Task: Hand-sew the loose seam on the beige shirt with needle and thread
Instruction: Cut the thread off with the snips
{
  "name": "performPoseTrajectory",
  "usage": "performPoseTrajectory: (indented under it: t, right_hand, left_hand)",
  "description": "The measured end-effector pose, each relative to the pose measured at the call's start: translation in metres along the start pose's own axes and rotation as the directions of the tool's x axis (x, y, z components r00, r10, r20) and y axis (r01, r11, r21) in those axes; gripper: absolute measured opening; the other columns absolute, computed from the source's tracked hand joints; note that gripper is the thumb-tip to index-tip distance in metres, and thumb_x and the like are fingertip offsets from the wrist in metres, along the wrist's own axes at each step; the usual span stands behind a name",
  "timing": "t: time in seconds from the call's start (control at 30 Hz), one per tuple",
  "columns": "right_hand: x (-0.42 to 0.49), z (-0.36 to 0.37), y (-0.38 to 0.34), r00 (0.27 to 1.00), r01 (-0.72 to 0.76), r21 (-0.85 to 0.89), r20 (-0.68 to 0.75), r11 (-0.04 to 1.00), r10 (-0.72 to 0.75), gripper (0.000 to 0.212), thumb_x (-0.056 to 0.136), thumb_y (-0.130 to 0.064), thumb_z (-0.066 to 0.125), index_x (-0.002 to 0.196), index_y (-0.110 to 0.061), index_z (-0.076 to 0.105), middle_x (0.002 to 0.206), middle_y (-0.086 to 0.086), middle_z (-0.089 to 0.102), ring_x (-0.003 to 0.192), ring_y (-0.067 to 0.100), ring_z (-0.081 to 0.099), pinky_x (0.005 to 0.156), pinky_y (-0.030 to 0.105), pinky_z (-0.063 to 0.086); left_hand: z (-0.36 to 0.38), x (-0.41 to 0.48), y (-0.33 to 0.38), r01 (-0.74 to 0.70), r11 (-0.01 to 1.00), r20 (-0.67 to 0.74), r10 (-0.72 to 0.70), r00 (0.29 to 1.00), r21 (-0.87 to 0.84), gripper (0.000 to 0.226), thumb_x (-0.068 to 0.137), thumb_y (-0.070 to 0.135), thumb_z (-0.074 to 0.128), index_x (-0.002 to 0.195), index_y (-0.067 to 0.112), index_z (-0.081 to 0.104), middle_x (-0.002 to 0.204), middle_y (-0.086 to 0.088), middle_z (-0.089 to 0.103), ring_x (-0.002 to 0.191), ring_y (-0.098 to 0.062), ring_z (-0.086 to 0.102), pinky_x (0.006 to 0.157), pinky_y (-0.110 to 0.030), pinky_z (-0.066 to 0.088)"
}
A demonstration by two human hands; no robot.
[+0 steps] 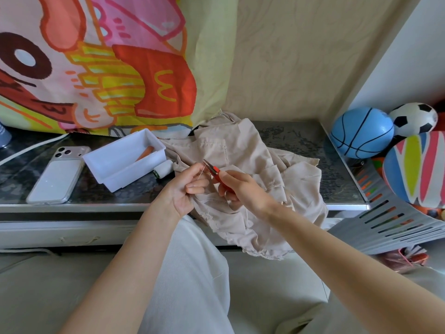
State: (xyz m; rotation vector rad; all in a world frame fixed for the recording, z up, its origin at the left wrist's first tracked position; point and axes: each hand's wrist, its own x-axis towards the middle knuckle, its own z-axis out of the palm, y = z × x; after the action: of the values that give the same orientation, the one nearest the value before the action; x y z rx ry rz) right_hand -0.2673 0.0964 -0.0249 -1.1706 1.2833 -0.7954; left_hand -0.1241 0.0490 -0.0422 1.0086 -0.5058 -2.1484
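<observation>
The beige shirt (250,165) lies crumpled on the dark tabletop (301,141) and hangs over its front edge. My left hand (187,186) pinches a thin thread (203,171) that runs up from the cloth. My right hand (238,189) grips small red thread snips (213,170), whose metal blades sit at the thread just above my left fingertips. A white thread spool (163,169) lies next to the shirt, to its left. The needle is too small to make out.
A white plastic tray (125,160) holding an orange tool stands left of the spool. Beside it a phone (57,174) lies face down. A blue ball (361,132), a football (413,118) and a grey slotted basket (397,218) crowd the right. A printed cloth (96,63) hangs behind.
</observation>
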Motion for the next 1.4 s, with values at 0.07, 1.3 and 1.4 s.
performPoseTrajectory:
  t: [0.07,1.3,1.4]
  right_hand:
    - [0.003,0.001,0.002,1.0,-0.005,0.017,0.004,1.0,0.005,0.035,0.102,-0.026,0.039,0.07,-0.011,0.045,0.061,0.002,0.043,0.037,0.002,0.031,0.039,0.017,0.023]
    - [0.026,-0.014,0.005,0.965,-0.186,0.575,-0.047,0.796,0.26,0.016,0.094,-0.005,0.053,0.08,-0.009,0.059,0.052,-0.008,0.061,0.029,0.002,0.025,0.029,0.011,0.017]
    - [0.03,-0.02,0.002,0.968,-0.167,0.607,-0.046,0.777,0.245,0.017,0.096,-0.008,0.05,0.081,-0.011,0.057,0.055,-0.01,0.063,0.029,0.002,0.026,0.029,0.011,0.017]
  left_hand:
    - [0.001,-0.001,0.0,0.016,1.0,0.008,-0.016,1.0,0.011,0.053,0.096,0.016,0.041,0.043,0.016,0.048,0.033,0.01,0.025,0.022,-0.008,0.023,0.025,-0.016,0.021]
    - [-0.01,0.008,-0.015,-0.356,0.487,0.116,0.456,0.883,0.798,0.02,0.093,0.021,0.058,0.075,0.021,0.066,0.078,-0.008,0.047,0.076,-0.019,0.042,0.073,-0.031,0.036]
    - [-0.013,0.007,-0.015,-0.327,0.465,0.102,0.445,0.89,0.823,0.015,0.093,0.017,0.057,0.078,0.013,0.062,0.077,-0.009,0.046,0.075,-0.019,0.042,0.071,-0.031,0.035]
